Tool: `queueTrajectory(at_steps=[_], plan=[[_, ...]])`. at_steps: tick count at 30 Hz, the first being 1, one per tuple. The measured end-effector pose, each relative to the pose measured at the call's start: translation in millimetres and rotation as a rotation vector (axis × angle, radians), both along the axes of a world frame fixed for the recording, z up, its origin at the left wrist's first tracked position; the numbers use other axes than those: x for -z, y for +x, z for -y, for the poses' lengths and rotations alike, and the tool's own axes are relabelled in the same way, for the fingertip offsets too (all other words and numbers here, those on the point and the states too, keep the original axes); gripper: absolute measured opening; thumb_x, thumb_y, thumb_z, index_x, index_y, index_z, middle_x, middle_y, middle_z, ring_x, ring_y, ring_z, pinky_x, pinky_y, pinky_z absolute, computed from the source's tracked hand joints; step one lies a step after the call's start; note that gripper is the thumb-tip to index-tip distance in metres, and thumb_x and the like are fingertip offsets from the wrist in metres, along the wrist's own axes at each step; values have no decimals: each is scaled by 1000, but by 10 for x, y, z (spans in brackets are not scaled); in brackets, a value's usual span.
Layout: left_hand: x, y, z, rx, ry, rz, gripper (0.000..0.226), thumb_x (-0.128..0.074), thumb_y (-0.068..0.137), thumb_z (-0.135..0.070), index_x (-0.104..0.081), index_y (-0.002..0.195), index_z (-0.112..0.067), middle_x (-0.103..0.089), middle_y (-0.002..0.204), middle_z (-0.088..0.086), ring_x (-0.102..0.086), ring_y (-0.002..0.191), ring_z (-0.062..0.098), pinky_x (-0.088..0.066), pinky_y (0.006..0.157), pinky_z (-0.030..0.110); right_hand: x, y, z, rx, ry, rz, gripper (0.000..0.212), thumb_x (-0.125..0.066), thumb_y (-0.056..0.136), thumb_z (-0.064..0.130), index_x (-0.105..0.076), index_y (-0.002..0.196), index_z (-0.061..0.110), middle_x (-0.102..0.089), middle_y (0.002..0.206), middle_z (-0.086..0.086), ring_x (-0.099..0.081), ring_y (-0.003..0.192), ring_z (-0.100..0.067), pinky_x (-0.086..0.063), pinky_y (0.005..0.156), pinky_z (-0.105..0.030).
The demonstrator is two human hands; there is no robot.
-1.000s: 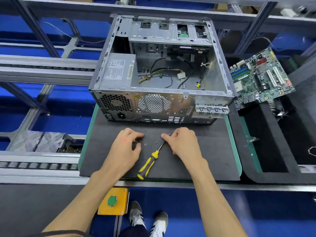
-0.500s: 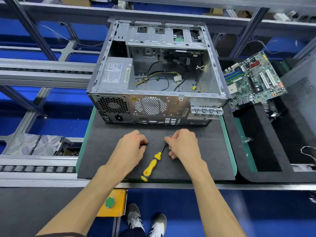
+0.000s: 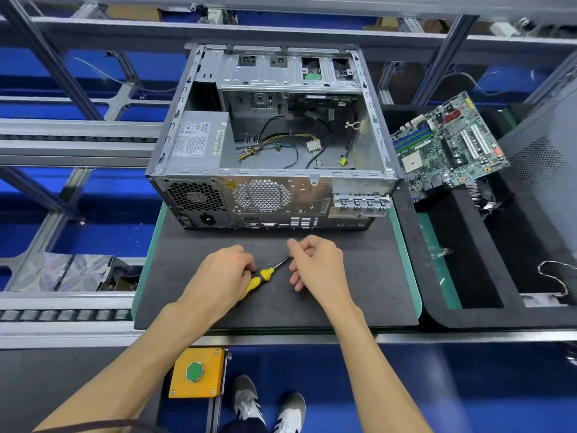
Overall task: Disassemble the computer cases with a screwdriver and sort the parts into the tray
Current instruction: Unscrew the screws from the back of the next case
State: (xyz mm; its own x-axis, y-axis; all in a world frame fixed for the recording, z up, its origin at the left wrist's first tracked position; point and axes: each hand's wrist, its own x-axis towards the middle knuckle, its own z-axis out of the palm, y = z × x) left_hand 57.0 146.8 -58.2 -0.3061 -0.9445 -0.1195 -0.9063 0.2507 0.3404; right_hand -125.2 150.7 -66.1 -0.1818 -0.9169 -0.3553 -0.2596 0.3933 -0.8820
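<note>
Screwdriver [image 3: 261, 275]: lies on the black mat [image 3: 359, 276] near its front edge, long axis diagonal, tip pointing toward the mat's far right corner. Handle end hidden under the left hand [image 3: 223, 276], fingers curled onto it. Right hand [image 3: 317, 264]: loosely curled beside the shaft; contents indiscernible. Computer case [image 3: 268, 139]: open, at the far edge.

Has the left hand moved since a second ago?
Yes. The left hand slid right over the screwdriver handle on the mat.

Both forearms reach forward, left hand [image 3: 223, 276] knuckles-up with curled fingers, right hand [image 3: 318, 265] loosely curled beside it.
</note>
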Motion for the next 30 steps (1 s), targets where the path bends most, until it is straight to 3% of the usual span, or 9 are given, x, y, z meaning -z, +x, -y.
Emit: queueTrajectory(at_steps=[3,7,11,14,17,21,23,27,30], plan=[[-6,46,-4,-63,17,-64,20,-62,90,-13,-77,102,-20,-69,99,-4,-64,95,16,-47,85,26,18,23,-3,41,-3,147,29,-61,99,29,-65,83,5,-64,55,0,-61,43,-15,-47,41,-24],[-100,124,44,-340,127,-375,13,-76,83,-10,-81,83,-22,-74,75,-11,-69,72,4,-51,72,14,24,97,-6,182,53,420,28,-60,100,25,-65,82,5,-64,59,-1,-63,51,-15,-50,45,-24],[-319,-10,33,-354,133,-683,17,-80,80,-11,-79,79,-28,-75,69,-9,-71,68,6,-51,64,11,11,181,-21,266,90,732,29,-51,105,24,-71,100,3,-76,89,-11,-75,84,-21,-60,71,-31],[-407,-264,5,-182,44,-574,24,-76,80,-8,-80,83,-32,-74,74,-17,-68,74,-2,-46,68,6,-42,238,-53,249,222,1154,44,-39,108,28,-72,112,0,-74,112,-18,-72,102,-26,-58,86,-36],[-399,-420,-2,-41,-19,-403,28,-70,84,-5,-81,95,-29,-76,89,-14,-67,86,-1,-44,83,9,-50,224,-43,295,291,1337,52,-34,108,27,-77,105,-1,-71,116,-21,-66,113,-28,-53,93,-37],[-406,-385,10,-87,-65,-516,24,-71,84,-5,-81,92,-25,-75,82,-17,-64,77,-12,-46,76,5,-16,163,-38,404,307,1406,47,-36,107,21,-74,109,-7,-72,112,-23,-66,111,-32,-54,91,-42],[-392,-303,51,-173,-48,-589,23,-71,84,-6,-80,88,-26,-74,78,-19,-68,75,-5,-52,73,12,-9,127,-45,444,285,1384,42,-36,107,20,-67,116,-7,-71,113,-25,-67,109,-35,-53,91,-44],[-205,-189,163,-65,72,-336,20,-70,85,-3,-77,97,-16,-71,90,-6,-66,84,11,-52,83,31,37,-41,-62,579,213,1352,37,-39,107,20,-66,111,-6,-75,95,-21,-76,88,-33,-57,80,-44],[-56,-177,219,105,118,-166,22,-64,89,-6,-76,105,-16,-67,99,-3,-63,97,17,-48,89,34,48,-123,-85,661,210,1350,33,-42,105,19,-68,103,-3,-73,82,-16,-75,76,-29,-56,77,-42]])
